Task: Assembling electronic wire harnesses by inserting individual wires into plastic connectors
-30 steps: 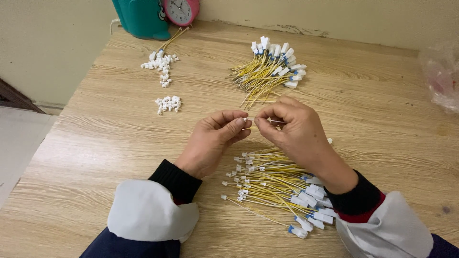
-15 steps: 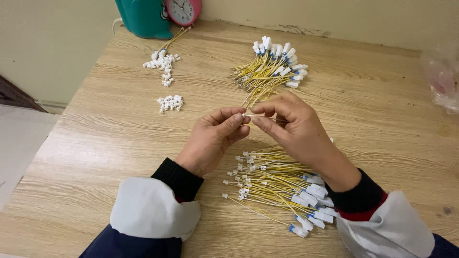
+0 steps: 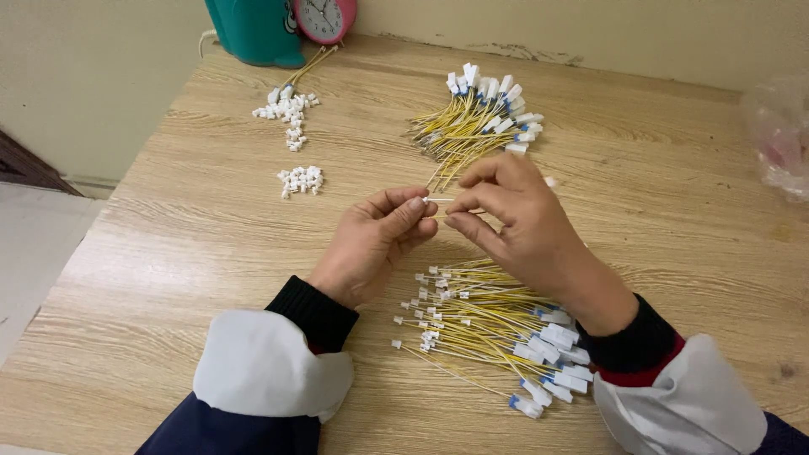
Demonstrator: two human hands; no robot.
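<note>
While both hands meet over the middle of the wooden table [image 3: 211, 253], the left hand [image 3: 371, 244] has its thumb and forefinger pinched together on a small white connector [image 3: 427, 200], and the right hand [image 3: 514, 219] pinches the thin yellow wire [image 3: 440, 216] that runs into it, the remaining fingers of each hand loosely curled. This piece is held just above the tabletop, between the two bundles of wires.

Just near of the hands, partly under the right wrist, lies a fan of yellow wires [image 3: 480, 324] with small white tips on the left and larger white-and-blue plugs at the near right. Farther off, a second bundle of yellow wires [image 3: 476, 122] lies with its white plugs pointing away. To the far left are two loose heaps of white connector housings, a scattered one [image 3: 288, 114] and a smaller tight one [image 3: 301, 179] nearer.

At the far edge stand a teal container [image 3: 257, 29] and a pink alarm clock [image 3: 326, 17] against a pale cream wall [image 3: 590, 34]. A clear plastic bag [image 3: 779, 135] sits at the right edge. Pale floor [image 3: 29, 253] shows to the left of the light, grained tabletop.
</note>
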